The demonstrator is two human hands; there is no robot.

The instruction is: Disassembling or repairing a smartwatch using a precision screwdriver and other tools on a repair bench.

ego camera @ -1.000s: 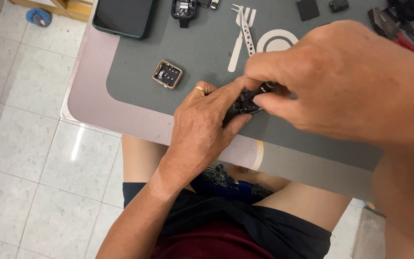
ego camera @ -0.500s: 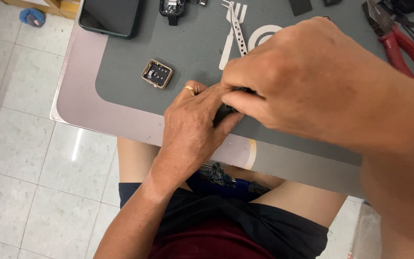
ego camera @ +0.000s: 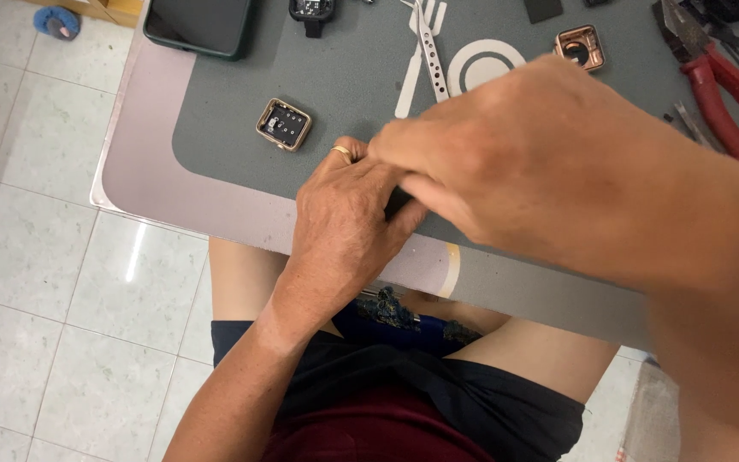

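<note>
The left hand (ego camera: 348,222) lies knuckles-up at the near edge of the grey mat (ego camera: 344,94) on the worktop (ego camera: 143,184), its forearm rising from the lap and its wrist bent slightly so the fingers point toward the right. A gold ring (ego camera: 341,152) sits on one finger. The right hand (ego camera: 540,162) comes in from the upper right, close to the camera, palm down, and its fingers meet those of the left hand. Between them only a sliver of a small dark object (ego camera: 398,201) shows, just over the mat's front edge; both hands' fingers are curled tightly around it, pinching it from opposite sides, and what it is cannot be told. Just beyond the left hand, apart from it, a square gold-rimmed watch case (ego camera: 283,125) lies on the mat. Further back lie metal tweezers (ego camera: 428,47), a copper-coloured watch case (ego camera: 581,47), a dark phone (ego camera: 201,24) at the mat's far left corner and a black smartwatch (ego camera: 311,12). Red-handled pliers (ego camera: 720,77) rest at the far right, well apart from the hands.
</note>
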